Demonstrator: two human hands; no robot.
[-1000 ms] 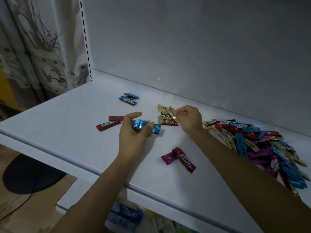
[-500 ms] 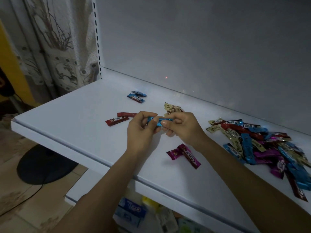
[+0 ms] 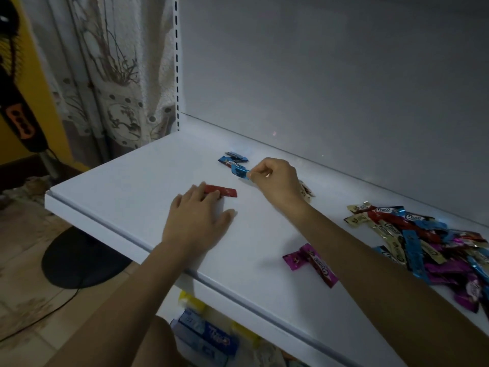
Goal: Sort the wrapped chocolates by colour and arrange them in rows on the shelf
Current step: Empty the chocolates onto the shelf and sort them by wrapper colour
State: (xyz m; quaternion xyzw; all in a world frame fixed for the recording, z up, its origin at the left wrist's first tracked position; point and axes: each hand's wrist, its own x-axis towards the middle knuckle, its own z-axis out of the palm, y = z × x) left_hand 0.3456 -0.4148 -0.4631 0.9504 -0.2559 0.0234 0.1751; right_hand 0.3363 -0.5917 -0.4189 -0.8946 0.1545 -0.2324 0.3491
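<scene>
Head view: at centre frame the left hand (image 3: pixel 195 218) lies flat, fingers straight, on a red chocolate (image 3: pixel 225 192) on the shelf (image 3: pixel 127 189). Just beyond, the right hand (image 3: pixel 275 181) pinches a blue chocolate (image 3: pixel 239 171) by one end, its long axis left-right, free end toward the blue pair (image 3: pixel 232 158). Dropped loosely, it may land crooked across them.

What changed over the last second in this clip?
The blue chocolate passed from the left hand to the right hand, which pinches it and has carried it back toward the blue pair. The left hand let go and now rests on the red chocolates. The purple pair and the mixed pile stayed put.
</scene>
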